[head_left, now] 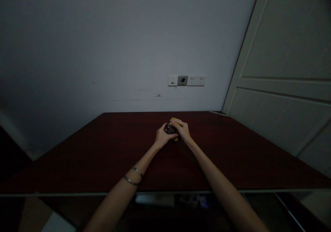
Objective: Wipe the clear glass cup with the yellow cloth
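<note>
Over the middle of the dark red table (103, 156), both hands meet around a small rounded object (169, 129). It is dark and glossy, like clear glass or plastic; its exact kind I cannot make out. My left hand (161, 135) grips it from the left, thumb along the near side and fingers round the far side. My right hand (184, 130) closes on a soft-looking yellow piece (176, 120) against the object's upper right. Another bit of yellow shows below the hands; whether it belongs to the same piece is hidden. Two bracelets (132, 181) circle my left forearm.
A pale wall (116, 52) rises behind the table's far edge, with a row of sockets and switches (186, 80). At the right stands a white panelled door (284, 70). Below the near edge, an open space holds several dim items (155, 199).
</note>
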Available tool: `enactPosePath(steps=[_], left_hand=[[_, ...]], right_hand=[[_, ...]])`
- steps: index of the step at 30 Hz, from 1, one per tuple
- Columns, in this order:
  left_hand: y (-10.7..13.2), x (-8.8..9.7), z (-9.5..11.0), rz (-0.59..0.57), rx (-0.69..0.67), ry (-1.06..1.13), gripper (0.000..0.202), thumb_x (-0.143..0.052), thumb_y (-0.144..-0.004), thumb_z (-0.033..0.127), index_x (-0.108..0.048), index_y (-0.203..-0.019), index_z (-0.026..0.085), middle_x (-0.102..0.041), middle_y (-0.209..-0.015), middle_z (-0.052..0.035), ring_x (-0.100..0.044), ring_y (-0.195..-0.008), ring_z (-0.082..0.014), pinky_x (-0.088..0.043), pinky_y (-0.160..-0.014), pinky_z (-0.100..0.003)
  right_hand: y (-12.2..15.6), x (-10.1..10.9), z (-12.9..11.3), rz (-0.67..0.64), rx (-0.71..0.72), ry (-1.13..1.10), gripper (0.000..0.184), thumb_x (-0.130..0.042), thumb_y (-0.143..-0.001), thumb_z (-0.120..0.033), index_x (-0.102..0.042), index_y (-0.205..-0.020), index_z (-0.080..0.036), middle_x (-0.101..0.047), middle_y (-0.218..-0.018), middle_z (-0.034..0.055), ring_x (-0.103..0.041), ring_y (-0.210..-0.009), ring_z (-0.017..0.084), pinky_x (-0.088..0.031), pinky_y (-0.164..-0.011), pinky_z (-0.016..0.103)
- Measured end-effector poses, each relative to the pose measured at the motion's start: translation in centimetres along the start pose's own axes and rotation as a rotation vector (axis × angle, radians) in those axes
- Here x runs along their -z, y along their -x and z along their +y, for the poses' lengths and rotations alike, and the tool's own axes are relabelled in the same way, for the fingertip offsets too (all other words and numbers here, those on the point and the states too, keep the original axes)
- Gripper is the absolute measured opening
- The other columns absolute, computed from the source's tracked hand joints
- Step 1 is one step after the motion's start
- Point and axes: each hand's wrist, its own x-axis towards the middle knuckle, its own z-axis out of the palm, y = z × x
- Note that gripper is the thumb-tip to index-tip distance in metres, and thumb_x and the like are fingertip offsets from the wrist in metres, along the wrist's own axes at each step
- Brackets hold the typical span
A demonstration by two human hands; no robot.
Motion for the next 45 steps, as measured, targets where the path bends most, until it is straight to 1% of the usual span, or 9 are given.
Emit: enactPosePath(steps=[6,12,17,26,29,33,36,42,45], left_hand=[[-0.5,0.2,-0.6,0.009,0.04,0.088,0.05,-0.071,-0.053,0.021,-0.058,-0.1,0.011,-0.065,-0.086,-0.0048,-0.06,-0.077,-0.0163,-0.047,-0.071,-0.025],[-0.3,0.2,-0.2,0.002,0.014,0.134,0.057,-0.075,-0.051,0.025,-0.058,-0.103,0.011,-0.065,-0.088,-0.0057,-0.059,-0.078,-0.0165,-0.047,-0.074,-0.027],[0.1,0.3,0.8,-0.048,0.033,0.164,0.068,-0.08,-0.042,0.03,-0.058,-0.103,0.011,-0.065,-0.091,-0.0079,-0.059,-0.083,-0.0198,-0.048,-0.077,-0.03],[-0.3,0.2,0.7,-0.005,0.101,0.352,0.055,-0.078,-0.048,0.023,-0.06,-0.098,0.009,-0.065,-0.094,-0.0101,-0.061,-0.083,-0.0194,-0.047,-0.078,-0.031],[-0.4,0.2,0.6,-0.011,0.093,0.376,0.057,-0.079,-0.047,0.024,-0.061,-0.099,0.01,-0.065,-0.094,-0.0098,-0.061,-0.084,-0.0198,-0.047,-0.078,-0.032],[-0.3,0.1,0.4,-0.011,0.092,0.392,0.065,-0.082,-0.04,0.023,-0.06,-0.101,0.012,-0.066,-0.094,-0.0095,-0.061,-0.087,-0.0212,-0.046,-0.083,-0.034],[-0.4,0.1,0.2,-0.007,0.094,0.394,0.068,-0.082,-0.039,0.021,-0.06,-0.103,0.012,-0.066,-0.094,-0.0095,-0.06,-0.089,-0.0219,-0.046,-0.085,-0.035],[-0.6,0.1,0.0,-0.008,0.056,0.395,0.061,-0.08,-0.046,0.027,-0.059,-0.101,0.011,-0.065,-0.096,-0.0101,-0.061,-0.085,-0.0191,-0.047,-0.08,-0.032],[-0.5,0.0,0.2,-0.012,0.052,0.393,0.06,-0.079,-0.047,0.028,-0.059,-0.101,0.012,-0.064,-0.096,-0.0096,-0.061,-0.084,-0.0184,-0.047,-0.079,-0.031]], right_hand=[[0.9,-0.5,-1.4,-0.2,0.135,0.062,0.012,-0.066,-0.066,-0.031,-0.072,-0.075,-0.025,-0.059,-0.11,0.0033,-0.052,-0.104,0.021,-0.038,-0.093,0.035],[0.4,-0.6,-0.5,-0.046,0.06,0.019,0.019,-0.065,-0.066,-0.035,-0.072,-0.08,-0.023,-0.062,-0.103,0.0061,-0.054,-0.1,0.021,-0.04,-0.09,0.035],[-0.5,0.4,0.6,0.048,-0.108,-0.111,0.023,-0.065,-0.065,-0.038,-0.072,-0.079,-0.02,-0.067,-0.091,0.0069,-0.057,-0.094,0.023,-0.042,-0.087,0.038],[0.2,0.4,-1.1,-0.242,0.089,-0.018,0.015,-0.068,-0.064,-0.035,-0.072,-0.073,-0.024,-0.06,-0.107,0.0039,-0.053,-0.102,0.022,-0.038,-0.091,0.034],[0.1,0.2,-0.8,-0.169,0.054,-0.035,0.017,-0.067,-0.065,-0.035,-0.072,-0.077,-0.024,-0.062,-0.104,0.0046,-0.054,-0.1,0.022,-0.039,-0.09,0.035],[-0.5,0.4,0.0,-0.01,-0.104,-0.152,0.022,-0.067,-0.064,-0.036,-0.072,-0.08,-0.022,-0.066,-0.096,0.0055,-0.056,-0.096,0.022,-0.04,-0.089,0.037],[-0.6,0.5,0.2,0.032,-0.185,-0.221,0.023,-0.067,-0.063,-0.036,-0.071,-0.081,-0.021,-0.067,-0.095,0.0054,-0.058,-0.093,0.022,-0.041,-0.088,0.038],[0.1,0.1,-0.6,-0.074,-0.003,-0.076,0.02,-0.066,-0.065,-0.035,-0.072,-0.076,-0.021,-0.062,-0.106,0.0057,-0.054,-0.102,0.023,-0.039,-0.09,0.035],[0.1,0.1,-0.6,-0.058,-0.01,-0.084,0.021,-0.065,-0.065,-0.037,-0.072,-0.077,-0.021,-0.063,-0.105,0.0059,-0.054,-0.103,0.023,-0.039,-0.09,0.035]])
